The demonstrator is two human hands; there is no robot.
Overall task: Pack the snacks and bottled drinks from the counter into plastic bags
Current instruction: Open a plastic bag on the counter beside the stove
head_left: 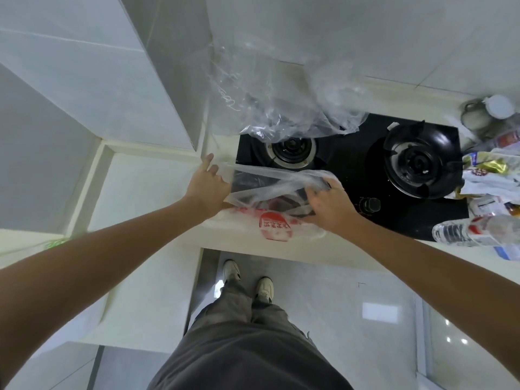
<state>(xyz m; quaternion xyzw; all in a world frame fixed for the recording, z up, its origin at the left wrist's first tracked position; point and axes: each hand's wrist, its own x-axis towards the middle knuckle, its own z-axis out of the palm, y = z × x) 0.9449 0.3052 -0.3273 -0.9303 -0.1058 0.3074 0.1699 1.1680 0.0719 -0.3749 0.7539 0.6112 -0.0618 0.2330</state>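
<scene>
At the counter's front edge the left hand point(208, 187) and right hand point(327, 202) each pinch the rim of a clear red-printed bag point(274, 204), spreading it. It looks empty; snack packets point(486, 167) and water bottle point(475, 233) wait unpacked at the counter's right end.

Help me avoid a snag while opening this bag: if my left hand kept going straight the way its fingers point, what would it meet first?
Probably the grey panel's lower corner above the counter: the left hand, holding the clear plastic bag's rim, points up-left toward it. Depth is unclear, so it might pass underneath.
</scene>
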